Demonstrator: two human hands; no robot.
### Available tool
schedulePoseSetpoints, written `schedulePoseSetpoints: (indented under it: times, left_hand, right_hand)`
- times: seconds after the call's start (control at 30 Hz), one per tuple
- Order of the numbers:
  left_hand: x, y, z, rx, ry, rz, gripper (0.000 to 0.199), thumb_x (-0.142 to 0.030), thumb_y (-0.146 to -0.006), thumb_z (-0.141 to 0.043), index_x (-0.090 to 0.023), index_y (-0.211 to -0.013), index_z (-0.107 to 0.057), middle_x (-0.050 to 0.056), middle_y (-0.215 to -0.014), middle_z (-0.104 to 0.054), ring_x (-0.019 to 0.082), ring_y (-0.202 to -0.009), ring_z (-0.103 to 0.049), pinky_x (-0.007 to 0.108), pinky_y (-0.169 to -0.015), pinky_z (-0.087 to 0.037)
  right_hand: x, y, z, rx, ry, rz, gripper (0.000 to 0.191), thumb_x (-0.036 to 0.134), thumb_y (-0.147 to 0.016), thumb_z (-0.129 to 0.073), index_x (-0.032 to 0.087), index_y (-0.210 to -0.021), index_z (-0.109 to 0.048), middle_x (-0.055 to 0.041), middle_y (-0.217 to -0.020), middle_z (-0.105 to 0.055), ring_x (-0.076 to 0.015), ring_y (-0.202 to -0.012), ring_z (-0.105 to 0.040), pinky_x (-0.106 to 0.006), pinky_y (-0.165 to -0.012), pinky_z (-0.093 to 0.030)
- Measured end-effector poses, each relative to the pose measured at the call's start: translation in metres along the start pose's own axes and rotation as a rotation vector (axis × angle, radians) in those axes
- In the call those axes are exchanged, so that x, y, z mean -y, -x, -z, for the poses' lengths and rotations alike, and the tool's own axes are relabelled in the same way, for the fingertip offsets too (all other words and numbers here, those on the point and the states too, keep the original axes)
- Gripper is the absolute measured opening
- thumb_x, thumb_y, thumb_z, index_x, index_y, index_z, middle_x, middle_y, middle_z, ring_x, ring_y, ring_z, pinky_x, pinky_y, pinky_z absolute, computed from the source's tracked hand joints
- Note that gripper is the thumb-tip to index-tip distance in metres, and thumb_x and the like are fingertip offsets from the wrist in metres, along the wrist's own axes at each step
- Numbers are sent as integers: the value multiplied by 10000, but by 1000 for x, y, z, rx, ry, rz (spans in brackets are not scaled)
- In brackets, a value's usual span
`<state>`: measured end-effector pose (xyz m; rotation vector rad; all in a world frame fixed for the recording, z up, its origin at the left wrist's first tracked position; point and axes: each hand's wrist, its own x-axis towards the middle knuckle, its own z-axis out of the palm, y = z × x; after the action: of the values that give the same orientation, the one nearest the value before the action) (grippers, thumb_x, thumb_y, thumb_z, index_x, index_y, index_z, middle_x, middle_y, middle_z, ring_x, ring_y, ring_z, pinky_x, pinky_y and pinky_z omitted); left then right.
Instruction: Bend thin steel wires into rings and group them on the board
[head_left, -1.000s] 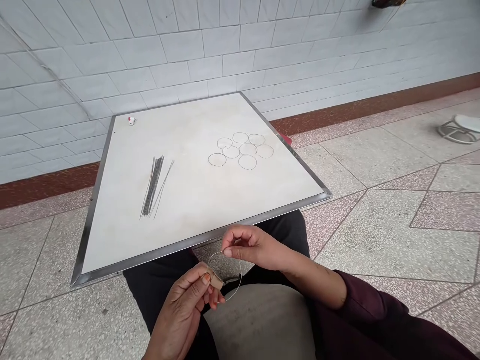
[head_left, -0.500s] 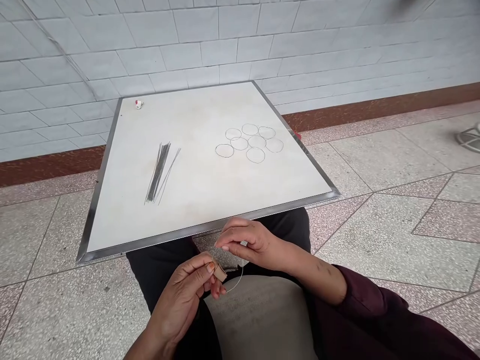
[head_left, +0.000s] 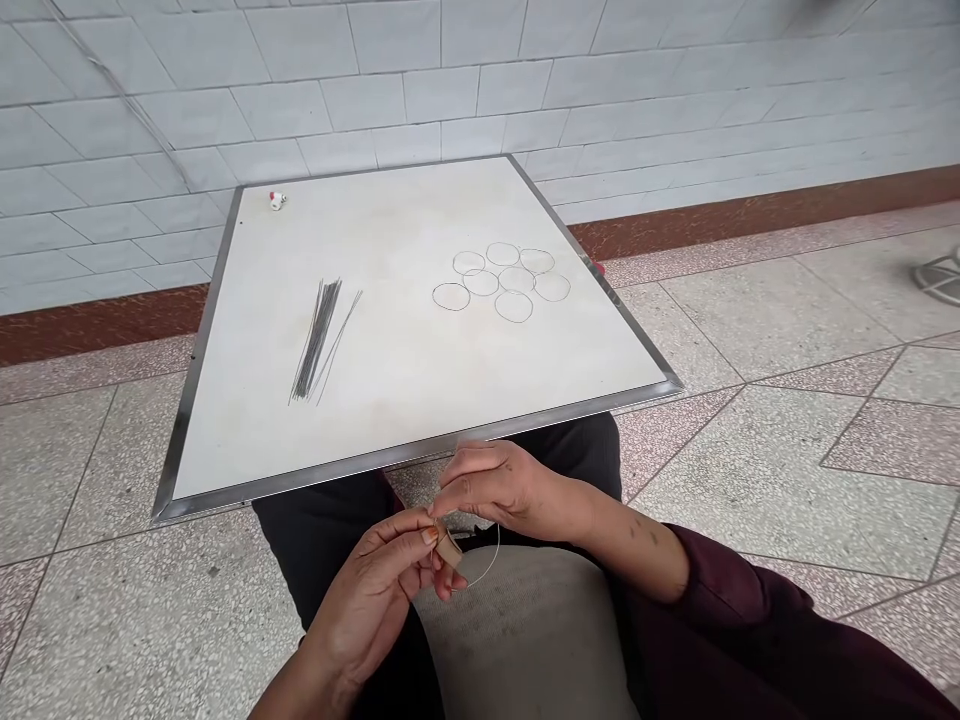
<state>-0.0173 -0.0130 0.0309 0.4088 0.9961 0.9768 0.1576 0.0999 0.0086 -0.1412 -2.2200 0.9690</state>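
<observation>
Holding a small tan roll (head_left: 450,552) and a thin wire loop (head_left: 498,548) between thumb and fingers, the left hand (head_left: 367,580) sits at bottom centre. The roll's long axis slants from upper left to lower right, against the left fingers, making this the nearer hand; the loop bows out to their right. Just above, the right hand (head_left: 510,485) curls downward, fingertips bunched at the loop's upper-left end, touching or nearly touching the left fingertips; whether they pinch wire or roll, I cannot tell. Beyond the hands stands a white table (head_left: 405,400). On it, a bundle of straight wires (head_left: 316,340) lies left of centre and overlapping wire rings (head_left: 499,281) lie right of centre. Farther back, a small white-and-red object (head_left: 277,201) rests at upper left, before a tiled wall (head_left: 420,95).
</observation>
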Motion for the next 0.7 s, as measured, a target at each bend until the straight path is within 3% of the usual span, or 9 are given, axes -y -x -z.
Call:
schedulePoseSetpoints:
  times: [0.2,0.37,0.6,0.7]
  left_hand:
    - [2,-1,1,-24,-19,18,159,-266,-803,-693,-182,-668,-700,3,-625,-636,134,-527,-542,344,-676,-510]
    - [3,-2,-3,-10,-41,19,163,-281,-793,-685,-174,-672,-710,-7,-581,-599,126,-514,-510,352,-693,-522]
    - [10,-4,-8,-47,-16,-45,196,-293,-818,-662,-183,-662,-704,-16,-552,-540,131,-554,-485,312,-683,-493]
    - [9,-3,-5,-25,-44,-52,214,-306,-832,-658,-180,-665,-706,-11,-608,-547,123,-546,-468,322,-677,-493]
  right_hand:
    - [4,-4,2,25,6,-36,188,221,-1026,-498,165,-1005,-677,-48,-878,-664,-115,-822,-616,-224,-751,-533]
    - [4,-5,7,120,59,-7,217,127,-1013,-464,173,-998,-675,-37,-885,-663,-112,-826,-609,-231,-754,-522]
    - [2,-4,8,108,121,30,206,101,-1002,-475,166,-1023,-669,-39,-892,-653,-115,-823,-602,-236,-750,-514]
    - [1,-3,9,116,125,23,158,176,-1014,-509,169,-1033,-666,-46,-922,-647,-122,-851,-594,-244,-772,-513]
